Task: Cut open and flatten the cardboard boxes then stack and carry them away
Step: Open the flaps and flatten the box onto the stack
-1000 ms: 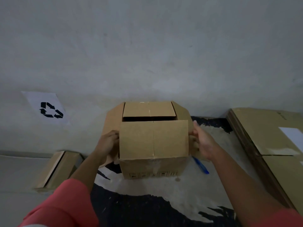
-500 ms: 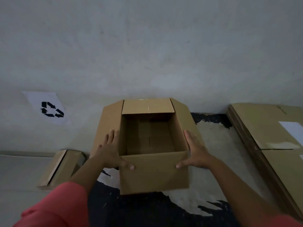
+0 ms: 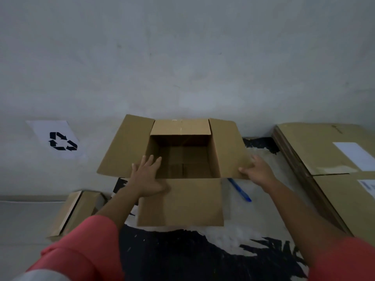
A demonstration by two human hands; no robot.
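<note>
Presently: box (image 3: 180, 201), open, likely light, stiff; left hand (image 3: 148, 179), right hand (image 3: 258, 171) press flaps (image 3: 125, 147), fingers (image 3: 151, 162) extended; grasp walls.

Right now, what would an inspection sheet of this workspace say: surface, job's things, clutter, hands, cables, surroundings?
Surface: floor, pale with black patches.
Job's things: box upright, all four flaps spread out, nothing seen inside; stack of flattened cardboard to its right; folded box to its left; blue tool, pen or cutter, lying on the floor, its far end under the right flap.
Clutter: nothing seen.
Hands: left hand flat on the box's near-left corner; right hand on the right flap's near corner.
Cables: nothing seen.
Surroundings: grey wall; recycling sign low on it.
</note>
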